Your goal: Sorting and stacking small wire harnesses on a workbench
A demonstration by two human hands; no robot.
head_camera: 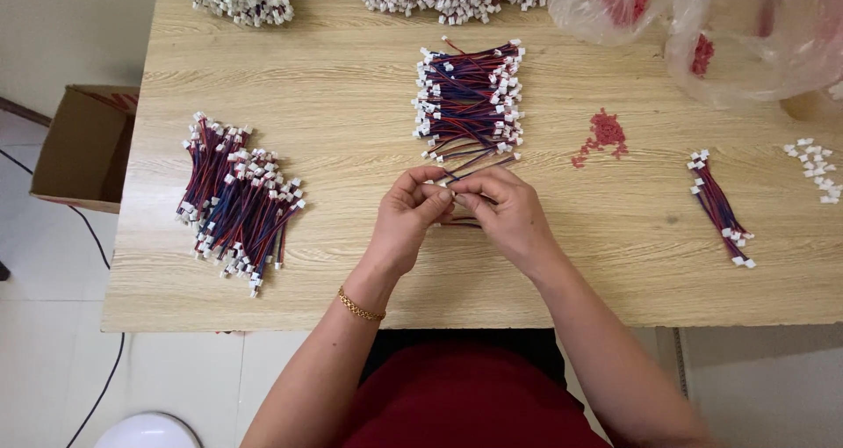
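Both hands meet near the middle of the wooden tabletop (351, 88): the left hand (406, 215) and the right hand (507, 213) have their fingers pinched closed on one red-and-blue wire lead (474, 161) with a white connector. Just beyond lies a stack of leads (470, 92), a second pile (235, 198) rests to the left, and a small bundle (722, 207) sits at the right.

We see bare forearms with no sleeves, a thin gold chain bracelet (361, 306) on the left wrist, and a dark red garment (465, 395) below.
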